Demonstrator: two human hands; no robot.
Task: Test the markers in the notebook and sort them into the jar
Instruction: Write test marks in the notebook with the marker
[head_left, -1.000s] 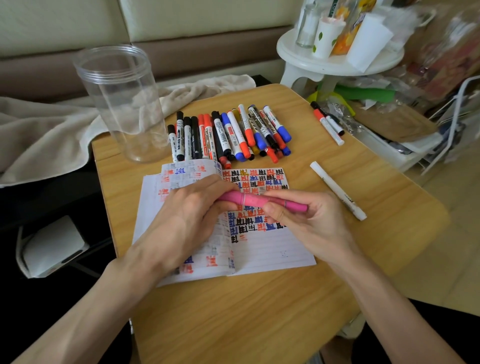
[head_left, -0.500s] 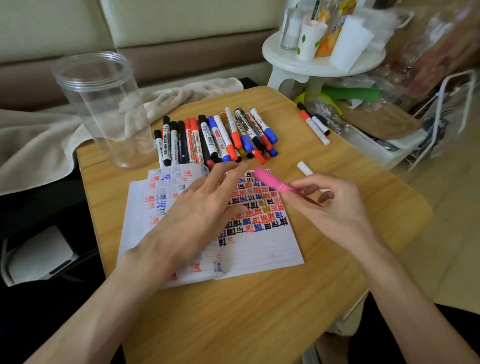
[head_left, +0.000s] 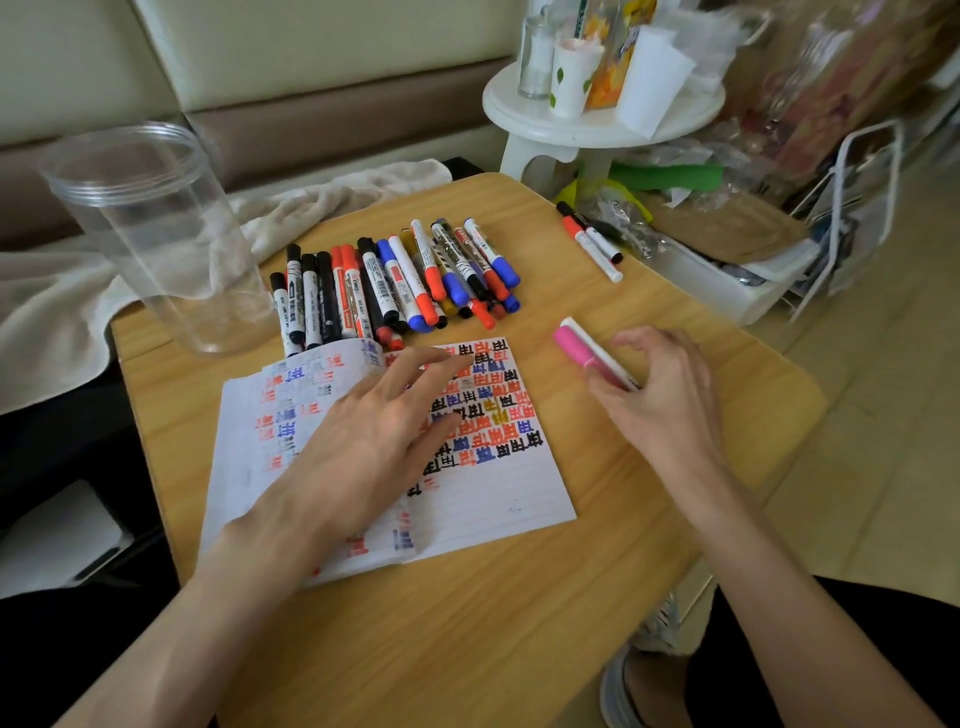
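Left hand (head_left: 363, 447) lies flat on the open notebook (head_left: 498, 493), fingers spread over rows of coloured test marks. Right hand (head_left: 660, 395) pinches pink marker (head_left: 574, 345) low over the worktop (head_left: 467, 623), just right of the notebook, against a white marker (head_left: 570, 323). Marker pile (head_left: 395, 286) sits just behind the notebook. Clear jar (head_left: 156, 244) stands upright, open-topped, rear left.

One jar (head_left: 156, 234), one notebook (head_left: 498, 483). In marker pile (head_left: 384, 280), far centre: roughly sixteen, overlap blurs count. Two loose markers (head_left: 592, 244) far right. One pink marker (head_left: 571, 345), one white marker (head_left: 569, 323).
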